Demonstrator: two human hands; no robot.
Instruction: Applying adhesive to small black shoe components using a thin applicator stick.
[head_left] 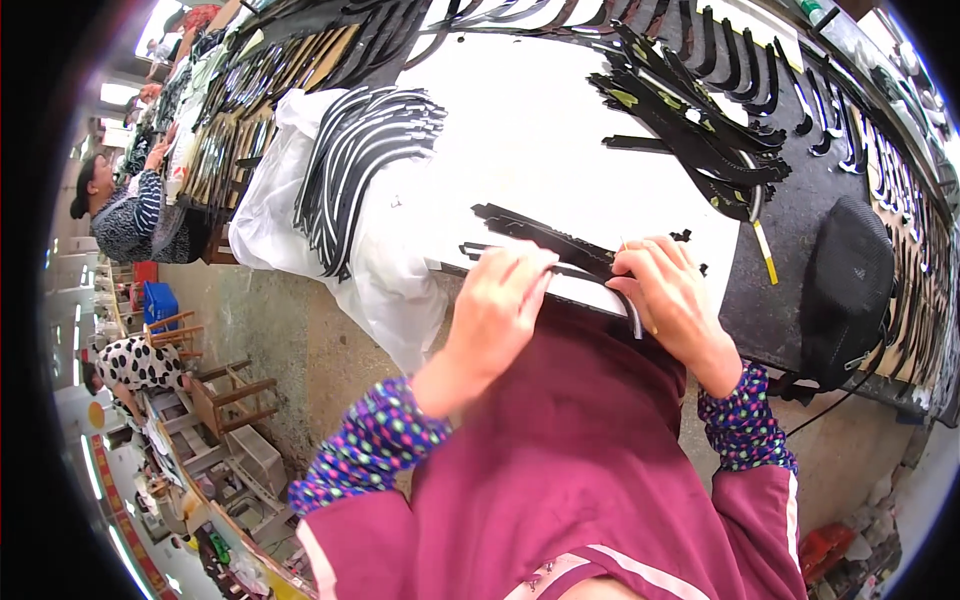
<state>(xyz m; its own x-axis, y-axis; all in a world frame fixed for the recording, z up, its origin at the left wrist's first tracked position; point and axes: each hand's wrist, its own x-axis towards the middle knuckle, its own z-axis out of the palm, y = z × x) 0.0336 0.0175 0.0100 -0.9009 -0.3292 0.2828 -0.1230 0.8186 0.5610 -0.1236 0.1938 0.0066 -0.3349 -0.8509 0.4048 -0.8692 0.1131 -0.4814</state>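
Note:
My left hand (500, 305) and my right hand (672, 300) work at the near edge of a white sheet (520, 130). Between them runs a narrow black strip (590, 277) with a grey edge, its right end curving down over the table edge. The left fingertips pinch it at its left part; the right thumb and fingers close on it further right. Just beyond my fingers lie black strips with notched edges (545, 234). To the left, a fanned pile of curved black-and-white strips (350, 165) rests on white plastic (270, 225).
A heap of notched black strips (690, 125) with yellowish patches lies at the back right. A black bag (848, 290) sits on the dark table (765, 320). More strips (745, 65) line the far side. Another person (130, 215) is at the table's left; wooden stools (232, 395) stand behind.

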